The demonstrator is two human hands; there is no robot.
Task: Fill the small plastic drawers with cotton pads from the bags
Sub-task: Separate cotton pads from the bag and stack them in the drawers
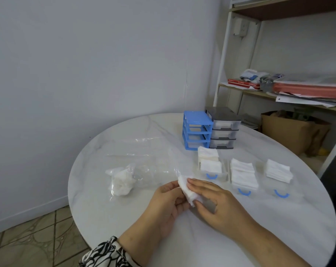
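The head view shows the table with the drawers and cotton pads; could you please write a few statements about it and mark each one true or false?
1. Both hands, the left hand and the right hand, hold a small stack of cotton pads. True.
2. Three clear drawers with blue handles sit out on the table: the left drawer, the middle drawer and the right drawer. True.
3. The three drawers are empty. False: each holds white pads.
4. The blue drawer frame stands at the table's near edge. False: it stands at the far side, beside the grey drawer unit.
5. A crumpled plastic bag lies left of the hands. True.
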